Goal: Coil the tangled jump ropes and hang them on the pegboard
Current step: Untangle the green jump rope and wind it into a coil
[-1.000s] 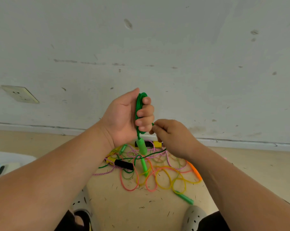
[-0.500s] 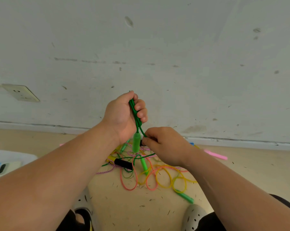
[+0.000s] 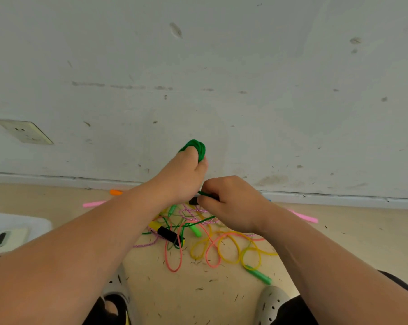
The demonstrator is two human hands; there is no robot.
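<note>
Green rope coil (image 3: 196,146), ropes (image 3: 212,245) tangled.

Both forearms reached in from the bottom corners, bare, meeting near the middle. Left hand (image 3: 183,177) was up higher, fist closed tight with its back to the camera. Right hand (image 3: 231,202) sat just below and beside it, fingers (image 3: 204,202) curled in and pinched

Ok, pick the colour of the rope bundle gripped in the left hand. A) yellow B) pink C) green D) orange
C: loops of the green rope bundle stick out above the closed left hand, while the pink, yellow and orange ropes lie on the floor.
</note>
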